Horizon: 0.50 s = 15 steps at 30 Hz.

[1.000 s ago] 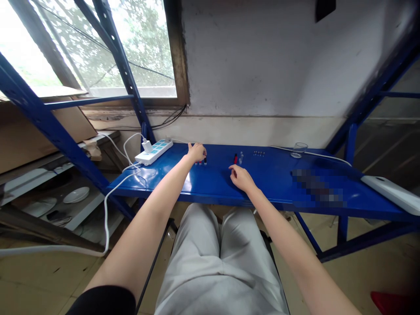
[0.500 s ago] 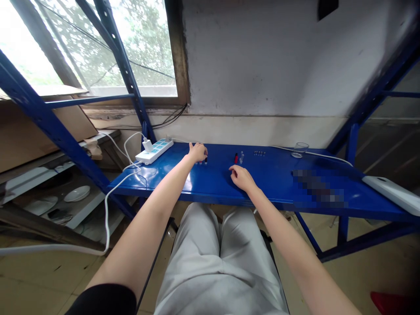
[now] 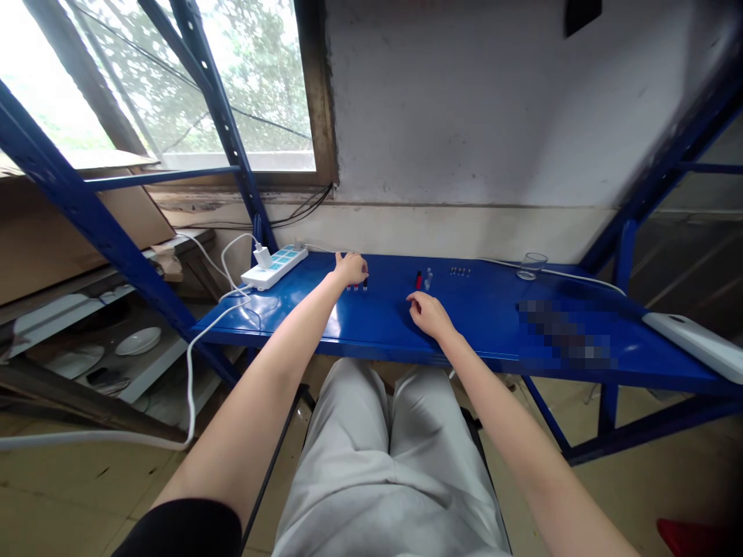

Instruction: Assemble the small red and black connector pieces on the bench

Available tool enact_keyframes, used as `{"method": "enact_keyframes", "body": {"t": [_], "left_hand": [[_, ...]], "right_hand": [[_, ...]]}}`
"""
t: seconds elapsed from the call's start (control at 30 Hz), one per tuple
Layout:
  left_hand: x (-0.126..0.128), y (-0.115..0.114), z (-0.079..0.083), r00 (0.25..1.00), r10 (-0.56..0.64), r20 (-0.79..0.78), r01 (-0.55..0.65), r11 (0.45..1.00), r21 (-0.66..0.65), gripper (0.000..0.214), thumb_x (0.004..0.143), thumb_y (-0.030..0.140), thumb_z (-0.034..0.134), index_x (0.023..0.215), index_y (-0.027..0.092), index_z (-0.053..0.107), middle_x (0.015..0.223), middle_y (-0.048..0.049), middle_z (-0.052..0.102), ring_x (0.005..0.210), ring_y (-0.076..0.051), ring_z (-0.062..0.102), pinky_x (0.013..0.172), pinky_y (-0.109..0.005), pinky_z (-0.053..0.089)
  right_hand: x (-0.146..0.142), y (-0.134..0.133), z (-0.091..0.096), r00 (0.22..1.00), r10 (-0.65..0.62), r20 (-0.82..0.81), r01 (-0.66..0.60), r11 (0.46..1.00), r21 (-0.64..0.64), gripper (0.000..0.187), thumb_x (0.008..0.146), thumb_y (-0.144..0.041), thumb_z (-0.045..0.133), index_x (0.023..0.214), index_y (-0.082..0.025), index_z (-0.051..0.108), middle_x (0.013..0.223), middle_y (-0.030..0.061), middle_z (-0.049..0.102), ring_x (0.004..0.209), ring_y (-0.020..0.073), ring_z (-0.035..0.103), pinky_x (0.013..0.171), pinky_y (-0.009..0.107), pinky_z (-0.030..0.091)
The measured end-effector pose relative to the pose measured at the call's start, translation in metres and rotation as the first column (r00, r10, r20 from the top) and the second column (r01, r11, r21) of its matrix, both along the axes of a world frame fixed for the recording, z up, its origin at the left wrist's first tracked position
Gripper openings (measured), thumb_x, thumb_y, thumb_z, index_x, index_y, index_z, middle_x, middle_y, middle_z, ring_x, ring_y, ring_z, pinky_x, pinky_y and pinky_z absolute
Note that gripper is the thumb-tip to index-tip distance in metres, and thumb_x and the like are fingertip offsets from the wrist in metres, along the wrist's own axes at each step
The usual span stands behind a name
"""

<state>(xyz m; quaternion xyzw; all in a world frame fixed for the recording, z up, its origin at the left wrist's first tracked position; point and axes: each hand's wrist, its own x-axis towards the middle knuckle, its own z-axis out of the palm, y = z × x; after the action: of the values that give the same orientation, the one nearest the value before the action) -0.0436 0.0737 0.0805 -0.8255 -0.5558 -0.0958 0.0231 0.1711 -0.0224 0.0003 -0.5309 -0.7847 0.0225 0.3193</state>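
Observation:
My left hand (image 3: pixel 350 268) is over the far left part of the blue table (image 3: pixel 383 329), its fingers closed at the top of a small dark tube (image 3: pixel 365 285) with a pale lower end. Beside that tube, small red-and-white pieces (image 3: pixel 356 288) show under the hand, partly hidden by it. My right hand (image 3: pixel 428 313) rests near the table's front with its fingers curled together, and nothing shows in them. Just beyond it are a red tube with a black end (image 3: pixel 419 280) and small clear pieces (image 3: pixel 428 279).
Several tiny metallic pieces (image 3: pixel 460 271) form a row at the back. A clear glass dish (image 3: pixel 531 267) stands to their right. A white power strip (image 3: pixel 274 267) with a plug lies at the left end, and a white device (image 3: pixel 693 344) at the right. Blue metal posts (image 3: pixel 217 100) frame the table.
Both hands stay in place. The view has shifted very slightly.

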Motion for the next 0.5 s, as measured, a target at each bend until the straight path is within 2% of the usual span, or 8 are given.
{"method": "enact_keyframes", "body": {"t": [0.23, 0.5], "left_hand": [[0.004, -0.004, 0.004, 0.999, -0.019, 0.028, 0.018, 0.999, 0.043, 0.025, 0.078, 0.028, 0.053, 0.097, 0.019, 0.065, 0.112, -0.0109, 0.057, 0.112, -0.03, 0.043, 0.097, -0.054, 0.02], [0.031, -0.021, 0.008, 0.985, -0.152, 0.082, 0.141, 0.982, 0.123, 0.033, 0.083, 0.028, 0.045, 0.112, 0.019, 0.058, 0.119, -0.0099, 0.056, 0.113, -0.027, 0.044, 0.098, -0.05, 0.022]], "right_hand": [[0.002, 0.001, -0.001, 0.998, -0.057, 0.001, 0.057, 0.998, 0.026, 0.026, 0.079, -0.013, 0.038, 0.096, -0.017, 0.058, 0.096, 0.0085, 0.064, 0.089, 0.0205, 0.058, 0.075, 0.031, 0.042], [0.003, 0.002, -0.001, 0.992, -0.115, -0.049, 0.118, 0.99, 0.07, 0.026, 0.076, -0.013, 0.039, 0.092, -0.015, 0.059, 0.091, 0.0096, 0.064, 0.083, 0.0213, 0.058, 0.071, 0.031, 0.042]]}}
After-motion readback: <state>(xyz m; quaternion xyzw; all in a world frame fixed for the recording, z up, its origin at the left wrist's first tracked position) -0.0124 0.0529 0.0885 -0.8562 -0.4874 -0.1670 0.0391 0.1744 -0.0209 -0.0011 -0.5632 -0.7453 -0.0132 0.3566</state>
